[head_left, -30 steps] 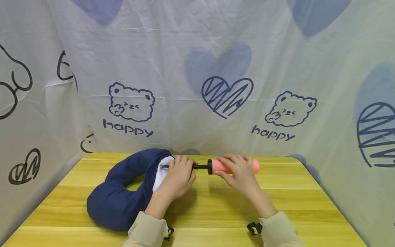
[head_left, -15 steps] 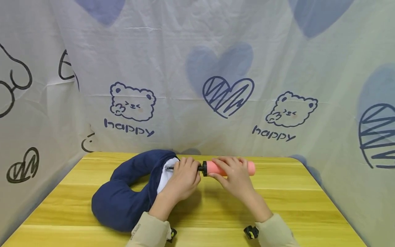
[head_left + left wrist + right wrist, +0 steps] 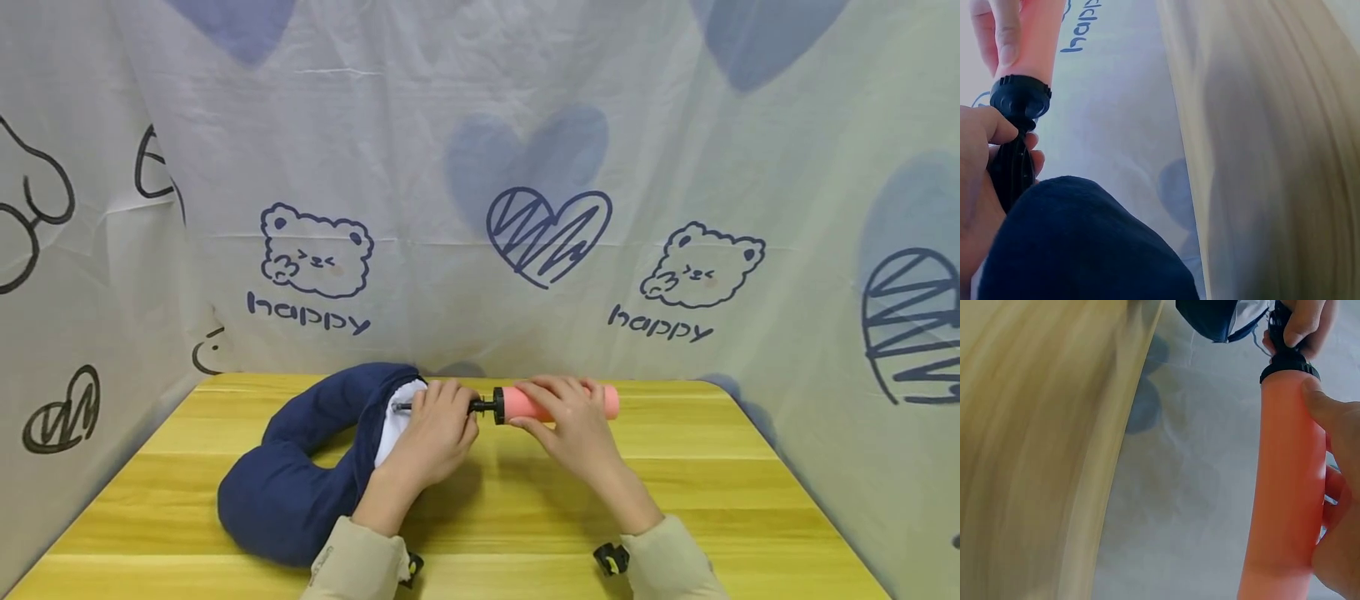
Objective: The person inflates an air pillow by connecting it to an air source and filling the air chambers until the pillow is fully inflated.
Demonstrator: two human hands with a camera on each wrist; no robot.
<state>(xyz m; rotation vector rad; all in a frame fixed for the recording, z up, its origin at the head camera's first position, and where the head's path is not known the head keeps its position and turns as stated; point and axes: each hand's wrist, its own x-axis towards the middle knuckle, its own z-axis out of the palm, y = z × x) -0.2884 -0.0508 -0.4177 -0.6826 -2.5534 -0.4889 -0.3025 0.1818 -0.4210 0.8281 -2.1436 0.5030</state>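
Grips closed: left hand point(image 3: 438, 433) is clasping black handle point(image 3: 1011, 174) | right hand point(image 3: 576, 427) is clasping pink pump point(image 3: 1288, 487) | navy pillow point(image 3: 283, 496) is lying on tabletop point(image 3: 738, 467)

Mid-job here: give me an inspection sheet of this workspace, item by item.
Surface: wood-grain table.
Job's things: navy U-shaped cushion, white inner material showing at one end; pink pump, its thin nozzle over the white.
Clutter: nothing seen.
Hands: left hand grips the pump's black handle; right hand holds its barrel.
Cables: none certain; a thin line beside the cushion may be cord or print.
Surroundings: pale curtains printed with hearts, bears and "happy".
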